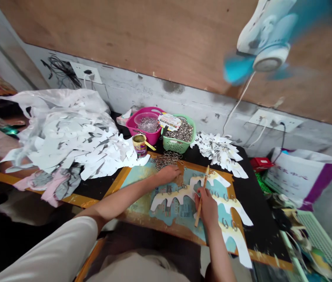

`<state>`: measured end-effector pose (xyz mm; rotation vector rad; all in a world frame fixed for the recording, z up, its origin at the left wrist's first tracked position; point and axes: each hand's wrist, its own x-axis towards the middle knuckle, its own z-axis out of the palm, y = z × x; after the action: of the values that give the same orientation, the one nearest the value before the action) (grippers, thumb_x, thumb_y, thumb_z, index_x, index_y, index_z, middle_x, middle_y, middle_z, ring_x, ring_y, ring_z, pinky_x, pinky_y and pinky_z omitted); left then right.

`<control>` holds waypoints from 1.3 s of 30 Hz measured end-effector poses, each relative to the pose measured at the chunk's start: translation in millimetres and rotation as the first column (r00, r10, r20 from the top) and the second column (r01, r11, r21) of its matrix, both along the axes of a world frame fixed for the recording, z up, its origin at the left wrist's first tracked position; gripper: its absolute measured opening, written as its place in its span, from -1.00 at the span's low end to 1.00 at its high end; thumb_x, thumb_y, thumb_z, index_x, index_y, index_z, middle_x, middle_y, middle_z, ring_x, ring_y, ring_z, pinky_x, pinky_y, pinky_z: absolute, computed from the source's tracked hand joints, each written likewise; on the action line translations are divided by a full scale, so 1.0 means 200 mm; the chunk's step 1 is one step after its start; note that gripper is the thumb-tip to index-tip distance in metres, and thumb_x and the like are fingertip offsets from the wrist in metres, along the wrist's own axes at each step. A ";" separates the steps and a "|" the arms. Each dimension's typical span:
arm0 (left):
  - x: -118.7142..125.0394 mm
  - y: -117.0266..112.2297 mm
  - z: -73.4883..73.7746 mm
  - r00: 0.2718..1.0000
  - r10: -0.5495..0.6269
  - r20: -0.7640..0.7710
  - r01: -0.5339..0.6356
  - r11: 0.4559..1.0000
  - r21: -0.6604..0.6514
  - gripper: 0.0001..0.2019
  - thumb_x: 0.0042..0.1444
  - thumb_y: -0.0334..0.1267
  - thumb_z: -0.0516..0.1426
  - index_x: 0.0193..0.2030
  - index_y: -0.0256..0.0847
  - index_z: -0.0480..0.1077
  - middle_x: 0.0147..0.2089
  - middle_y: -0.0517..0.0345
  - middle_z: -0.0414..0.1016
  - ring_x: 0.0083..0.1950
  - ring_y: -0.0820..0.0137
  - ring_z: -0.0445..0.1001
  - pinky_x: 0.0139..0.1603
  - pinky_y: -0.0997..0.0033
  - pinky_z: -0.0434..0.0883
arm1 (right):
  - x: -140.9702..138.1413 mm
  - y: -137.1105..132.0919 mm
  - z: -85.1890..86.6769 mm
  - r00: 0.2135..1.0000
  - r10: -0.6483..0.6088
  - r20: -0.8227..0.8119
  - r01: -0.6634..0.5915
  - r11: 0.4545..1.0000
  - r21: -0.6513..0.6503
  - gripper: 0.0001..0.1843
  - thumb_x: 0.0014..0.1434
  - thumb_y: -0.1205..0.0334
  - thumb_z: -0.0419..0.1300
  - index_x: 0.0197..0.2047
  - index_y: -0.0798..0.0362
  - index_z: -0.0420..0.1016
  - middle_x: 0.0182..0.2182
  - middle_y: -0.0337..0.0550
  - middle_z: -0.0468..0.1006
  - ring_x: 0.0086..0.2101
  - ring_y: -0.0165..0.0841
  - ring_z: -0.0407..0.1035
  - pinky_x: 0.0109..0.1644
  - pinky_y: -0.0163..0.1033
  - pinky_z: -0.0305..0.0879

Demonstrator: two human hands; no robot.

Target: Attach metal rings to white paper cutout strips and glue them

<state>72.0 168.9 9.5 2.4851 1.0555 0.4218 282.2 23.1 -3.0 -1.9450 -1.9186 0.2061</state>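
Note:
My right hand (207,206) is closed around a thin wooden stick (202,194) that points up over white cut-out card shapes (168,196) laid on a worn blue and orange board (142,209). Small metal rings sit on those shapes. My left hand (169,173) reaches forward with fingers curled on a loose pile of metal rings (167,158) at the board's far edge. Whether it grips any ring is hidden.
A green basket (180,145) of rings and a pink basket (149,137) stand behind the board, with a small tin (139,144) beside them. Heaps of white cut-outs (66,137) lie left and another heap (218,150) right. A fan (267,43) hangs overhead.

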 end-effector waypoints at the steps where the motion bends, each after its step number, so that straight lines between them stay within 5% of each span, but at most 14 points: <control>1: -0.01 -0.01 0.01 1.000 -0.005 0.005 0.005 1.000 -0.014 -0.86 0.18 -0.47 0.13 -0.17 -0.25 0.49 -0.21 0.03 0.53 -0.13 0.26 0.50 -0.01 0.36 0.36 | 0.00 0.00 0.00 1.000 -0.001 0.001 0.001 1.000 0.000 -0.70 0.35 0.07 -0.10 -0.12 -0.01 0.38 -0.17 -0.10 0.50 -0.40 -0.31 0.39 -0.42 -0.29 0.06; 7: -0.22 -0.12 0.10 0.997 -0.043 0.062 0.053 0.983 -0.175 -0.86 0.24 -0.38 0.10 -0.19 -0.22 0.50 -0.27 0.12 0.60 -0.24 0.36 0.54 -0.17 0.47 0.36 | 0.00 0.01 -0.01 1.000 -0.010 -0.017 0.010 1.000 0.001 -0.70 0.33 0.06 -0.08 -0.09 0.00 0.38 -0.14 -0.08 0.51 -0.39 -0.30 0.40 -0.41 -0.27 0.07; 13: -0.39 -0.19 0.10 0.988 -0.109 0.106 0.141 0.920 -0.365 -0.90 0.09 -0.42 0.20 -0.32 -0.24 0.58 -0.36 0.16 0.63 -0.37 0.44 0.55 -0.34 0.58 0.34 | -0.01 0.02 0.00 1.000 -0.029 0.001 0.029 1.000 0.004 -0.69 0.33 0.04 -0.08 -0.12 -0.02 0.40 -0.14 -0.10 0.51 -0.43 -0.31 0.36 -0.44 -0.26 0.00; 28: -0.37 -0.19 0.05 0.984 -0.042 0.173 0.122 0.866 -0.484 -0.88 0.16 -0.34 0.15 -0.23 -0.30 0.51 -0.39 0.14 0.61 -0.39 0.45 0.54 -0.37 0.58 0.36 | 0.00 0.00 -0.01 0.999 -0.047 -0.021 0.047 0.999 0.003 -0.71 0.32 0.04 -0.07 -0.13 -0.02 0.40 -0.14 -0.12 0.51 -0.42 -0.32 0.38 -0.44 -0.28 0.02; 39: -0.34 -0.26 0.04 0.995 -0.020 0.093 0.047 0.956 -0.289 -0.94 0.06 -0.36 0.24 -0.31 -0.23 0.46 -0.35 0.19 0.54 -0.32 0.43 0.50 -0.27 0.52 0.33 | -0.02 0.00 0.02 0.998 -0.058 -0.031 0.059 0.998 0.024 -0.57 0.41 0.00 -0.21 -0.10 -0.04 0.44 -0.14 -0.10 0.50 -0.38 -0.30 0.37 -0.43 -0.28 0.04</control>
<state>4.9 117.2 18.4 2.1997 0.9622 0.3370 278.7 22.8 0.5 -1.9673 -1.8336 0.1932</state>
